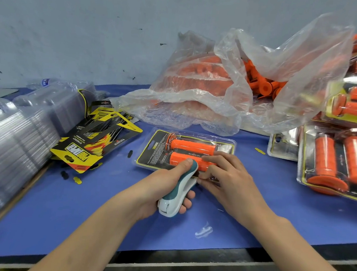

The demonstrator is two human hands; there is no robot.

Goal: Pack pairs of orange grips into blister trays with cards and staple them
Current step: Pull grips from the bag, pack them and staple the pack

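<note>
Many clear empty trays point(10, 142) lie nested in a leaning stack at the far left. Just to their right a fanned heap of black-and-yellow cards point(95, 143) rests on the blue table point(252, 217), so plenty of packing material appears to remain. Nearer the middle, the left hand point(164, 192) is wrapped around a teal-and-white stapler point(178, 191), thumb on top and fingers curled underneath. The stapler's nose is set at the near rim of the blister tray point(229, 147) being worked. That tray lies flat on the table over its card, with a pair of orange grips point(191, 146) side by side inside it. Loading looks finished for this pack and stapling is the step in hand, though whether any staple is in yet is too small to tell. The right hand point(232, 181) steadies the same tray, forefinger stretched across the nearer grip and the other fingertips pinching the rim just beside the stapler's nose. Behind, an open plastic bag point(297, 70) holds many loose grips point(262, 82), which is work yet to do. At the far right, finished packs point(334, 164) lie piled, suggesting a good share is already done.
</note>
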